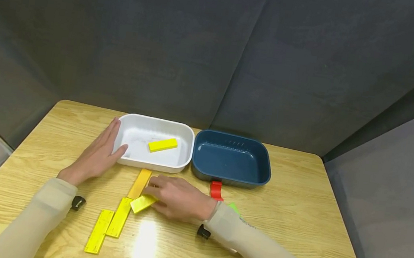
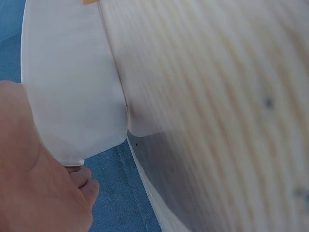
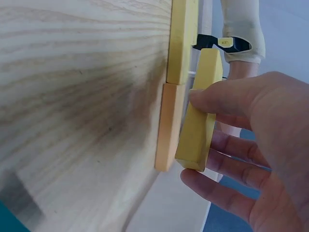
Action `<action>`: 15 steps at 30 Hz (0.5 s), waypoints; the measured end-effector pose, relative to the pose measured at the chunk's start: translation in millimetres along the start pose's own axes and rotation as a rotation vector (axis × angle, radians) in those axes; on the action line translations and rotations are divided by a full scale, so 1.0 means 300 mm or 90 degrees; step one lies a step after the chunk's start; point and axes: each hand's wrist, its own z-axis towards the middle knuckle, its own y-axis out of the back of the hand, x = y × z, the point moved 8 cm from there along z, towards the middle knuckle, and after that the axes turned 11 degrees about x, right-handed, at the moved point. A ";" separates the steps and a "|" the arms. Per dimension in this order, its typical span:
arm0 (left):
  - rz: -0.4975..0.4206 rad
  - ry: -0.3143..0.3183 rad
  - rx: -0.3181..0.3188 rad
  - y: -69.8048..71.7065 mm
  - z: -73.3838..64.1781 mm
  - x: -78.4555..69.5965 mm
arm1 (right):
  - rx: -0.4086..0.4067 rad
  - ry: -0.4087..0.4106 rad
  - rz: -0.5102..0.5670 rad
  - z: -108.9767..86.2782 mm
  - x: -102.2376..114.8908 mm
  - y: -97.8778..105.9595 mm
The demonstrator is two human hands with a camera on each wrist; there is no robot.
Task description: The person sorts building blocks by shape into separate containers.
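Observation:
My left hand (image 1: 95, 153) holds the left end of a white plastic basin (image 1: 152, 167), its thumb over the rim and its fingers along the outer wall. In the left wrist view, the palm (image 2: 34, 179) lies against the basin's end. My right hand (image 1: 182, 198) pinches a yellow block (image 3: 200, 116) between thumb and fingers, tilted just above the table. Under it, an orange block (image 1: 140, 183) and two yellow blocks, the middle one (image 1: 119, 217) and the nearest one (image 1: 99, 231), form a stepped line. Another yellow block (image 1: 163, 145) lies inside the basin.
A dark blue basin (image 1: 229, 179) stands right against the white one. In front of it lie a red curved piece (image 1: 216, 190) and a green piece (image 1: 234, 208), partly hidden by the right forearm. Dark grey cloth (image 1: 163, 45) hangs behind the wooden table (image 1: 299, 202).

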 end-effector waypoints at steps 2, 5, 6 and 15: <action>0.000 0.001 0.000 0.001 0.000 -0.001 | -0.002 -0.001 -0.006 -0.001 -0.004 0.011; -0.001 0.003 0.000 0.002 -0.001 -0.002 | -0.009 -0.002 -0.016 -0.003 -0.009 0.032; -0.003 0.003 0.001 0.001 -0.001 -0.003 | -0.013 -0.002 -0.019 -0.005 -0.012 0.041; -0.003 0.008 0.005 -0.001 -0.002 -0.006 | -0.066 -0.005 -0.035 -0.021 -0.041 0.128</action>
